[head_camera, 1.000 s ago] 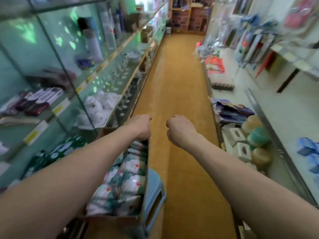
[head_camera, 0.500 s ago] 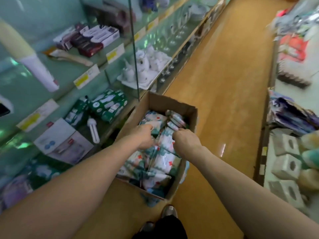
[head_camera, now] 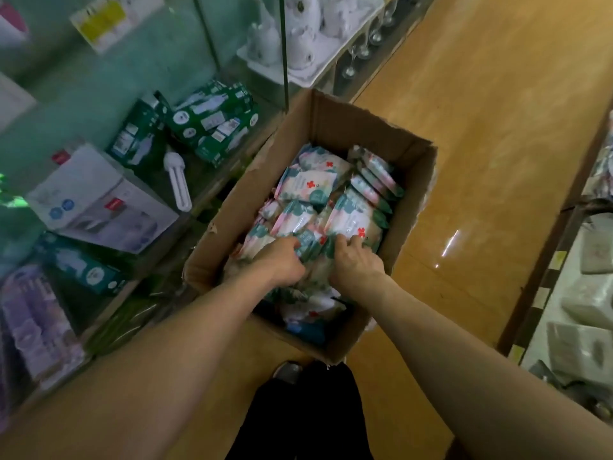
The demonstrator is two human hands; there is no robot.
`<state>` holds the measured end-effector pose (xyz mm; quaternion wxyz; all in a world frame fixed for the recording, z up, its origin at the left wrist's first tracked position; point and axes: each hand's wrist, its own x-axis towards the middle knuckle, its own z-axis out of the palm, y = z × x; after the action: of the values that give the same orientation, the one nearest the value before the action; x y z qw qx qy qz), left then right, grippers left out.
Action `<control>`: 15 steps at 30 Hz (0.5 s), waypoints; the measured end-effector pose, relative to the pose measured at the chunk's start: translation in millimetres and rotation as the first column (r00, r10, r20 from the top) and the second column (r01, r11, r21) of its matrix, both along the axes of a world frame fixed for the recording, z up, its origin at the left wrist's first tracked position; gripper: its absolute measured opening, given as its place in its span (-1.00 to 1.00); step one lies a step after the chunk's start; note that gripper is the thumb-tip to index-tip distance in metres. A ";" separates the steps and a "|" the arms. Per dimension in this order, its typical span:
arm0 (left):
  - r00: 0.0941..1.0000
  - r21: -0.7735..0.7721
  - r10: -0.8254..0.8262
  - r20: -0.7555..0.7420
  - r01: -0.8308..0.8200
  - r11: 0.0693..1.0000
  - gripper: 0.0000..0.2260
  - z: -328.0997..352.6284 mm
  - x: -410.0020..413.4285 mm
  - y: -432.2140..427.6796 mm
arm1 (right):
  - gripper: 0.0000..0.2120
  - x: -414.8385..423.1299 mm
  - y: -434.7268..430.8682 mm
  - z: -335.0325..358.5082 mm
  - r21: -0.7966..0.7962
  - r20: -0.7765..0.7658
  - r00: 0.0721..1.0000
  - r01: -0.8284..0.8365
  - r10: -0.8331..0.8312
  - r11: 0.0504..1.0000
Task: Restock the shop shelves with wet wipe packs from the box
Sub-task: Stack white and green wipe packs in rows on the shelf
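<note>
Now, inside the box [head_camera: 365,127], our left grip [head_camera: 282,260] and right grip [head_camera: 356,260] each curl around wipe packs [head_camera: 311,187].

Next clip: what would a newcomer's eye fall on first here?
First comes the open cardboard box at the centre, in the aisle beside the left shelving, crammed with wet wipe packs marked with red crosses. The left hand and right hand reach in side by side near its close end, fingers curled into the packs. To the left, green boxes and a white bulb lie on a glass shelf.
</note>
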<state>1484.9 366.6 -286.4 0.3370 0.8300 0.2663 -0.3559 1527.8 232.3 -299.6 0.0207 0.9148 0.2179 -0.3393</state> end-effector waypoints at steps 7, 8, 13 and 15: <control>0.975 -0.110 0.219 -0.046 -0.223 0.969 -0.55 -7.8 -9.4 -1.5 | -0.59 7.5 -2.6 -4.6 -0.030 -0.002 0.998 -0.069 0.069 0.997; 0.962 -0.142 0.269 -0.048 -0.273 0.952 -0.56 -6.6 -9.8 -1.9 | -0.66 10.7 -3.7 -1.5 0.006 -0.035 0.998 -0.052 0.052 0.999; 0.796 -0.329 0.598 -0.092 -0.591 0.736 -0.50 1.0 -7.1 2.4 | -0.73 29.7 0.3 19.2 0.330 -0.442 0.821 0.523 -0.361 0.786; 0.711 -0.396 0.679 -0.183 -0.685 0.611 -0.52 5.0 -7.5 5.5 | -0.72 28.9 7.1 23.5 0.319 -0.604 0.689 0.670 -0.400 0.671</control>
<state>1477.4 372.1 -281.4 0.6212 0.5658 0.4772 -0.2572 1556.7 239.4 -276.1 -0.3853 0.7908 0.0094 -0.4755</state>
